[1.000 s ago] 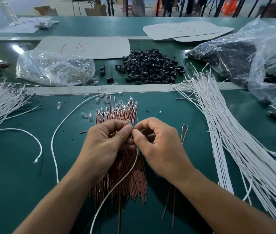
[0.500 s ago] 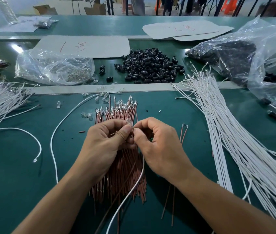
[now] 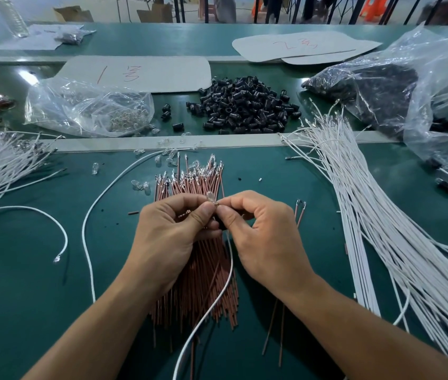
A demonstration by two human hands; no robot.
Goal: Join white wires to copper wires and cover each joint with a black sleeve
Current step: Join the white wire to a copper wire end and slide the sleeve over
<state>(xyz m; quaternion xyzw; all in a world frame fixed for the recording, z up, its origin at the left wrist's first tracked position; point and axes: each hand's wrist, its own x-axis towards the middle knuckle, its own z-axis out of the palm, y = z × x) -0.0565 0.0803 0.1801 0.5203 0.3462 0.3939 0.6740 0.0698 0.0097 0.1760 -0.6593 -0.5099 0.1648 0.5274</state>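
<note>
Hands (image 3: 168,234) still pinching joint (image 3: 214,203), white wire (image 3: 232,264) swung right

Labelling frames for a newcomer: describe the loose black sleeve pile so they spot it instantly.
On the green bench, look past the pale rail crossing it. At the middle of that far strip, right of the clear bag of small parts, lies the heap of black sleeves. Unlike the dark parts farther right, it lies bare, not bagged.

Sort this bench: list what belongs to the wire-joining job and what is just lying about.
In the job: white wire pinched between left hand and right hand, copper wires, white wire bundle, black sleeves pile.
Lying about: plastic bottle, numbered cardboard sheets, papers.
</note>
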